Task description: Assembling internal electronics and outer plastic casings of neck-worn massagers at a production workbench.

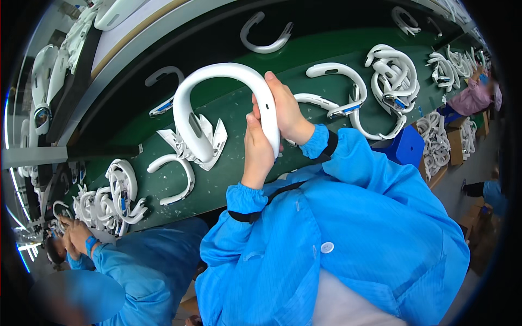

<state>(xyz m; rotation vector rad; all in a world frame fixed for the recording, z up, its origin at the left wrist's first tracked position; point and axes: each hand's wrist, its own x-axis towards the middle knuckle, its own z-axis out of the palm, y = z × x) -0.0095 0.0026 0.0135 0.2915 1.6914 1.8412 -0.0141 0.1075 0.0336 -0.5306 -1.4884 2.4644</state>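
Observation:
A glossy white C-shaped neck fan (223,71) is held up over the bench, its curve at the top and its open side facing down. My left hand (258,150) grips the lower part of its right arm from the left. From the right, my right hand (287,111) closes round the same arm higher up, near a small dark slot. The fan's other arm hangs free, with a long grey oval opening on its inner face. Behind that arm lies a bunch of flat white pieces (219,137). Some of my fingers are hidden behind the fan.
A curved white half-shell (188,185) lies on the green bench (215,191). Heaps of white fan parts lie at the right (392,81) and left (100,206). A blue bin (407,145) stands by the bench's right edge. Co-workers sit at lower left (147,266) and far right (472,98).

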